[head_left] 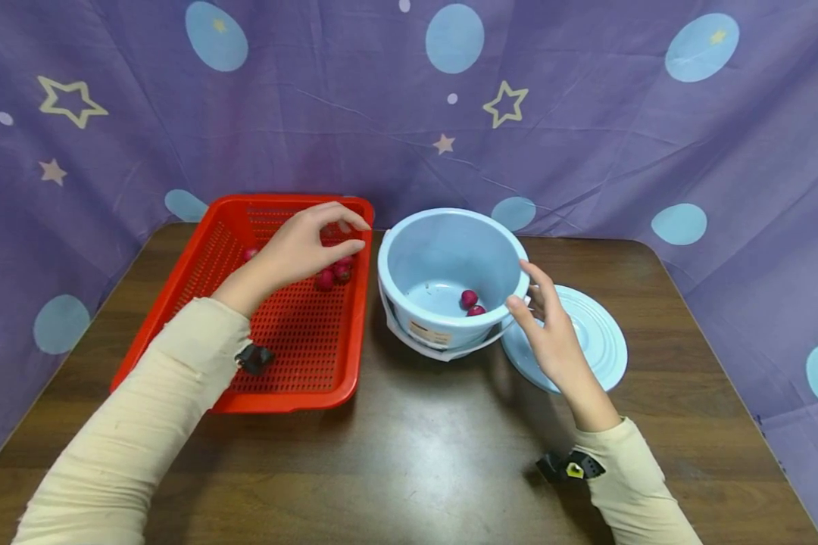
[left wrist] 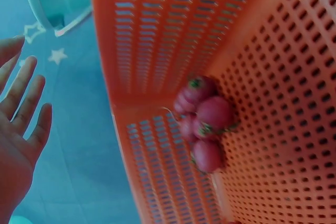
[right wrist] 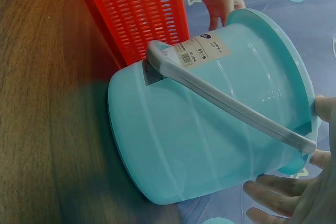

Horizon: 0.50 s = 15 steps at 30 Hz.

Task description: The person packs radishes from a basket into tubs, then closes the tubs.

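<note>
My left hand (head_left: pixel 300 244) hovers over the red basket (head_left: pixel 354 325), empty, fingers loosely bent and apart from the thumb. Under it, several red radishes (left wrist: pixel 214 111) with green stem stubs cluster in a corner of the basket. My right hand (head_left: pixel 548 333) holds the rim of a light blue bucket (head_left: pixel 450 227) on its right side, with thumb and index fingertips at the rim and other fingers beside the outer wall. Inside the bucket, two radishes (head_left: pixel 469 298) lie on the bottom. The bucket's handle (right wrist: pixel 231 103) hangs down along its front.
A round light blue lid (head_left: pixel 603 341) lies on the wooden table (head_left: pixel 423 454), right of the bucket and partly below my right hand. Basket and bucket stand side by side with a narrow gap. A purple patterned cloth (head_left: pixel 382 113) hangs behind the table.
</note>
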{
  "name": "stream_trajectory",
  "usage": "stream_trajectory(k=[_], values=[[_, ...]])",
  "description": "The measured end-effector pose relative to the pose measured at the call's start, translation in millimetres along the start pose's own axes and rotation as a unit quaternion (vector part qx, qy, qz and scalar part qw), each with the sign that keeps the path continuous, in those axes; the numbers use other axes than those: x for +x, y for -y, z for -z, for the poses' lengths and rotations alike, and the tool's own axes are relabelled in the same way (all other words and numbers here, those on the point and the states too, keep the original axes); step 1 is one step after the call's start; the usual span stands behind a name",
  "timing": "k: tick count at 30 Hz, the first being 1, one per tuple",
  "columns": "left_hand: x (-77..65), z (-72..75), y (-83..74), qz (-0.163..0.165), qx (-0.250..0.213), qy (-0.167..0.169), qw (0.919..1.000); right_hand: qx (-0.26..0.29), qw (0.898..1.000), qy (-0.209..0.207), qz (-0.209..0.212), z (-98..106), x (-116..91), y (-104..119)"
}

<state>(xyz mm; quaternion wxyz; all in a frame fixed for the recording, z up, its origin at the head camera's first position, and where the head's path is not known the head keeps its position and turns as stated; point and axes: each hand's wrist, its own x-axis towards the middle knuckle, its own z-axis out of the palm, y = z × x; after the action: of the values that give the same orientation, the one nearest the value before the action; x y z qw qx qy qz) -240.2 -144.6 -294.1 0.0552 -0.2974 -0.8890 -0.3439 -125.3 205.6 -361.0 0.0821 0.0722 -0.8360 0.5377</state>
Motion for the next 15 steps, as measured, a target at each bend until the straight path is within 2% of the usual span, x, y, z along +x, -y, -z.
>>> stream_trajectory(k=[6, 15], values=[[-2.3, -0.7, 19.1, 0.021, 0.006, 0.001, 0.9998, 0.001, 1.000, -0.002, -0.001, 1, 0, -1], [-8.8, -5.8, 47.2, 0.075, 0.025, 0.008, 0.9968, 0.001, 1.000, -0.002, -0.001, -1, -1, -1]])
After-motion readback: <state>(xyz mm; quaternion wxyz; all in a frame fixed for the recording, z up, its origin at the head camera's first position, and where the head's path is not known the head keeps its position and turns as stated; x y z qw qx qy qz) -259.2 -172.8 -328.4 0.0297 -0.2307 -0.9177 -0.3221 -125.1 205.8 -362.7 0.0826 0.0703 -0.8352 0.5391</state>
